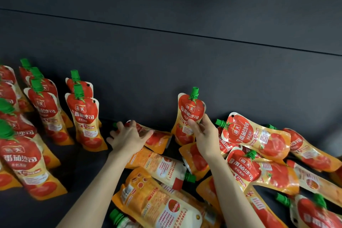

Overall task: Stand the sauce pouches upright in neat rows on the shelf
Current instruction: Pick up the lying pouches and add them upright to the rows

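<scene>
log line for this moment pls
phase: standing pouches | right hand: holds upright pouch | left hand: on lying pouch | rows: standing left | pile: lying right

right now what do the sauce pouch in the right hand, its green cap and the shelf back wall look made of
Sauce pouch in the right hand: likely flexible plastic or foil laminate, glossy; it shows glare and bends at the grip.
Green cap: probably hard moulded plastic, with ridges down its side.
Back wall: a dark matt panel, maybe painted board or metal; it shows no glare and one thin seam.
</scene>
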Tool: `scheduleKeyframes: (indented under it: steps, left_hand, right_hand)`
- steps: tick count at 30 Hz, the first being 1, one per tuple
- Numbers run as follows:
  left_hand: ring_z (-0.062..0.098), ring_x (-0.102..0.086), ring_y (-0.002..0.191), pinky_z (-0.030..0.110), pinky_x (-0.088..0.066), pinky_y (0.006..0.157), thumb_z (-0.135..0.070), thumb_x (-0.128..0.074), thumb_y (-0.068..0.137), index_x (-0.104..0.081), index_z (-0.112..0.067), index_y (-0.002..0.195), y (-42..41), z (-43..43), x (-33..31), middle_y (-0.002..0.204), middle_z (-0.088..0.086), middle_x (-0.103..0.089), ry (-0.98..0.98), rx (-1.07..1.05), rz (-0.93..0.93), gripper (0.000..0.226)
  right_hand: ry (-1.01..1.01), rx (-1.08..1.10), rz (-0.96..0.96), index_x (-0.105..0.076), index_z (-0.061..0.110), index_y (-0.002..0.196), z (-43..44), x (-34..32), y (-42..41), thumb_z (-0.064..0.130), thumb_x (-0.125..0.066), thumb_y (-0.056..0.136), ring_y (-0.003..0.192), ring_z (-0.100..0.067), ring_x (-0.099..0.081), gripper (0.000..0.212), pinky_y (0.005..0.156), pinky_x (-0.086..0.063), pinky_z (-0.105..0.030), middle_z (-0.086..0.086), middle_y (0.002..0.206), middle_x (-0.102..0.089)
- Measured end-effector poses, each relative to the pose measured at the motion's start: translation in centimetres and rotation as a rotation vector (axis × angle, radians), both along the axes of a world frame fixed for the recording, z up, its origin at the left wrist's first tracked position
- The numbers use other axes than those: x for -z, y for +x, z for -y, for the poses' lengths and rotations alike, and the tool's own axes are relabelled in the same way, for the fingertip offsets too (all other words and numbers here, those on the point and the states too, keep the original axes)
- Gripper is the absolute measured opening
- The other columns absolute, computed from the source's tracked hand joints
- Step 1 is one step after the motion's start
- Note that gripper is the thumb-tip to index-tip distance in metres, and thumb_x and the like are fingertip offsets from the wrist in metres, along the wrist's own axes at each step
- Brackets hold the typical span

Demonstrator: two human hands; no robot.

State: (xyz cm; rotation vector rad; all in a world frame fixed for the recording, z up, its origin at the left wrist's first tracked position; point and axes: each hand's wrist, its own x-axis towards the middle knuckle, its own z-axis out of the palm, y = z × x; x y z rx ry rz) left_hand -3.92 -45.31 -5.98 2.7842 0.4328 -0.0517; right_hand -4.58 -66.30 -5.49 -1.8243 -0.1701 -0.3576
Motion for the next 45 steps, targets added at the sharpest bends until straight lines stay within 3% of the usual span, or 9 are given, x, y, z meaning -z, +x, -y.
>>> scheduleKeyframes:
  steps: [8,15,21,27,31,34,37,40,45]
  left_hand:
    - [0.040,-0.044,0.118,0.040,-0.045,0.088,-0.028,-0.081,0.069,-0.051,-0.014,0.119,-0.2,-0.4,-0.5,0.131,0.017,-0.035,-0.489,-0.125,0.406,0.060]
    - [0.024,-0.052,0.114,0.029,-0.050,0.089,-0.003,-0.082,0.065,-0.043,-0.025,0.128,-1.0,0.6,-1.8,0.140,0.009,-0.028,-0.839,-0.075,0.714,0.077]
    - [-0.004,-0.055,0.111,0.013,-0.049,0.086,0.002,-0.074,0.073,-0.039,-0.030,0.133,-2.3,1.6,-2.7,0.119,-0.012,-0.055,-1.150,0.227,0.747,0.077]
    - [0.005,-0.067,0.090,0.018,-0.055,0.074,-0.001,-0.075,0.073,-0.066,-0.020,0.095,-1.0,1.9,-5.3,0.099,-0.001,-0.070,-1.097,0.327,0.720,0.030]
    - [0.012,-0.069,0.086,0.029,-0.056,0.070,-0.013,-0.074,0.076,-0.069,-0.018,0.087,0.5,1.0,-5.4,0.092,-0.003,-0.072,-1.138,0.251,0.604,0.013]
    - [0.014,-0.068,0.092,0.032,-0.054,0.078,-0.019,-0.072,0.079,-0.066,-0.023,0.093,1.0,-0.2,-4.4,0.095,-0.004,-0.071,-1.229,0.214,0.502,0.015]
    - [0.010,-0.061,0.099,0.031,-0.048,0.086,-0.024,-0.073,0.077,-0.058,-0.029,0.109,0.7,-0.2,-2.7,0.106,-0.009,-0.065,-1.086,0.205,0.406,0.035]
    - [0.010,-0.055,0.102,0.032,-0.046,0.088,-0.022,-0.076,0.075,-0.051,-0.022,0.121,0.9,-0.2,-2.1,0.110,-0.006,-0.060,-0.939,0.194,0.412,0.052]
    - [0.012,-0.058,0.108,0.035,-0.049,0.093,-0.015,-0.075,0.075,-0.050,-0.023,0.121,1.6,-0.6,-2.2,0.115,-0.003,-0.062,-1.008,0.273,0.406,0.052]
  right_hand:
    - [0.018,-0.015,0.013,-0.052,0.024,0.112,0.1,0.1,0.0,0.024,-0.054,0.093,0.096,0.003,-0.060,0.019,0.079,-0.051,-0.011,0.012,0.107,-0.062]
    - [0.060,-0.029,0.013,-0.053,0.026,0.110,0.0,0.1,-0.1,0.023,-0.055,0.093,0.100,-0.001,-0.062,0.017,0.081,-0.052,-0.016,0.014,0.106,-0.064]
    - [0.065,-0.034,-0.006,-0.054,0.027,0.110,-0.1,0.0,-0.4,0.026,-0.057,0.091,0.100,-0.003,-0.063,0.019,0.082,-0.053,-0.021,0.013,0.107,-0.065]
    - [0.063,0.000,-0.030,-0.054,0.032,0.106,-0.3,-0.4,-0.4,0.027,-0.063,0.087,0.099,-0.007,-0.064,0.022,0.079,-0.053,-0.019,0.012,0.105,-0.065]
    - [0.025,0.033,-0.031,-0.052,0.030,0.105,-0.2,-0.5,-0.4,0.027,-0.063,0.087,0.098,-0.007,-0.062,0.021,0.073,-0.051,-0.014,0.015,0.104,-0.063]
    - [0.001,0.085,-0.028,-0.049,0.023,0.112,-0.2,-0.6,-0.4,0.027,-0.063,0.087,0.100,-0.005,-0.059,0.029,0.076,-0.049,-0.013,0.009,0.111,-0.061]
    - [-0.056,0.092,-0.040,-0.046,0.020,0.120,-0.6,-0.5,-0.5,0.024,-0.066,0.085,0.104,-0.006,-0.056,0.040,0.081,-0.046,-0.012,0.007,0.116,-0.058]
    - [-0.140,0.115,-0.031,-0.044,0.019,0.129,-1.1,-0.5,-0.2,0.022,-0.069,0.083,0.111,-0.010,-0.054,0.052,0.091,-0.045,-0.021,0.004,0.122,-0.057]
    - [-0.224,0.152,-0.070,-0.039,0.012,0.131,-1.3,-1.0,0.6,0.019,-0.070,0.082,0.115,-0.022,-0.058,0.058,0.094,-0.049,-0.035,-0.006,0.126,-0.059]
